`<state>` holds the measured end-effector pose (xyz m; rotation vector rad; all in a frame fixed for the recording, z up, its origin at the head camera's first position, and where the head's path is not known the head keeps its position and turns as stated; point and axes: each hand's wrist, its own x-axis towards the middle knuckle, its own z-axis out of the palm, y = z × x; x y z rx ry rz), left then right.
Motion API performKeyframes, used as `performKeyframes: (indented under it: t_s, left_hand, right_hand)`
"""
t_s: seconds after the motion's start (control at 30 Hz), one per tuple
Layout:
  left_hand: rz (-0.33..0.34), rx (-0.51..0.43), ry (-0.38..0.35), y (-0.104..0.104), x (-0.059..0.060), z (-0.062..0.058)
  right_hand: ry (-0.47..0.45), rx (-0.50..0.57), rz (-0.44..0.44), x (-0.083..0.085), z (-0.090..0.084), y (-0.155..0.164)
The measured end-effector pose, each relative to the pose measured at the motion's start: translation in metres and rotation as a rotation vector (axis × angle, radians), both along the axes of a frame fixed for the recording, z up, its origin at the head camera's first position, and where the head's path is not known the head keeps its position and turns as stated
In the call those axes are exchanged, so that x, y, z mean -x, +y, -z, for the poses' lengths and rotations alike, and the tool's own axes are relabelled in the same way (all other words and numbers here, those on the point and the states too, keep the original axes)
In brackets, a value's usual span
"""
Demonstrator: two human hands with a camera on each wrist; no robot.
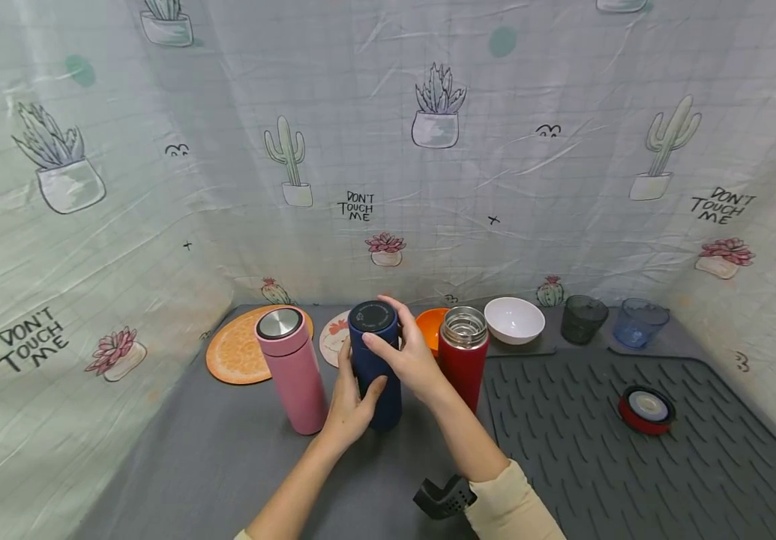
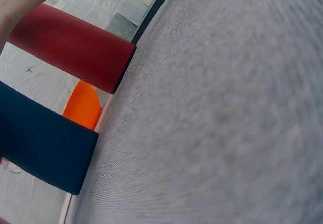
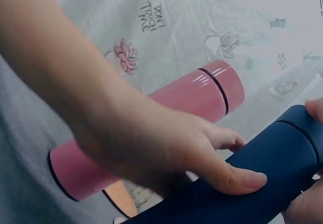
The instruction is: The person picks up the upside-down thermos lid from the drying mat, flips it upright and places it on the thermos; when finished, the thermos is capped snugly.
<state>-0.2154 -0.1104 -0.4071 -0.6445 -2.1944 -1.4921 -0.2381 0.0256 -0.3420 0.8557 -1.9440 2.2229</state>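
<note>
Two hands were on the navy bottle (image 1: 370, 366), which looked upright on the tabletop (image 1: 226, 450) between a pink bottle (image 1: 292, 375) and a red bottle (image 1: 462, 367); whether its base bore full weight there I could not tell. The left hand (image 1: 352, 403) had its fingers curled round the body, thumb across the near side. The right hand (image 1: 411, 356) reached in higher up, its fingers and thumb narrowed on the lid (image 1: 372, 316).

That hold seemed to suit a twist. Done well, it called for the left hand to brace the body firmly and press it straight down, since the smooth wall was likely to slip under a loose palm. The right thumb belonged opposite its fingers, so that the force ran round the bottle's axis instead of tipping it sideways. Elbow room mattered too: the red bottle stood open-mouthed just beside the right forearm and could have been knocked, and the pink one stood near the left hand. A red cap (image 1: 647, 411) lay well apart on the ribbed mat (image 1: 563, 420), safely out of reach.
</note>
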Motion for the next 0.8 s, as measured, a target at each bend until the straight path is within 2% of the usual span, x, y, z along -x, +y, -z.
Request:
performKeyframes:
  t_s: [0.1, 0.3, 0.43, 0.53, 0.67, 0.8]
  left_hand:
    - [-0.03, 0.008, 0.062, -0.003, 0.003, 0.004]
    - [-0.11, 0.062, 0.129, -0.01, -0.009, -0.005]
    - [-0.139, 0.104, 0.184, -0.017, -0.026, -0.014]
    - [-0.156, 0.139, 0.217, -0.022, -0.042, -0.017]
    - [-0.162, 0.185, 0.234, -0.023, -0.063, -0.014]
    - [-0.112, 0.231, 0.26, -0.017, -0.078, -0.006]
  right_hand:
    - [0.042, -0.119, 0.033, -0.005, 0.0, 0.006]
    - [0.161, -0.376, 0.158, -0.027, -0.002, 0.016]
    - [0.246, -0.449, 0.177, -0.05, -0.006, 0.03]
    - [0.326, -0.478, 0.172, -0.066, -0.003, 0.046]
    - [0.44, -0.504, 0.192, -0.082, 0.007, 0.073]
    - [0.47, -0.562, 0.243, -0.096, 0.021, 0.102]
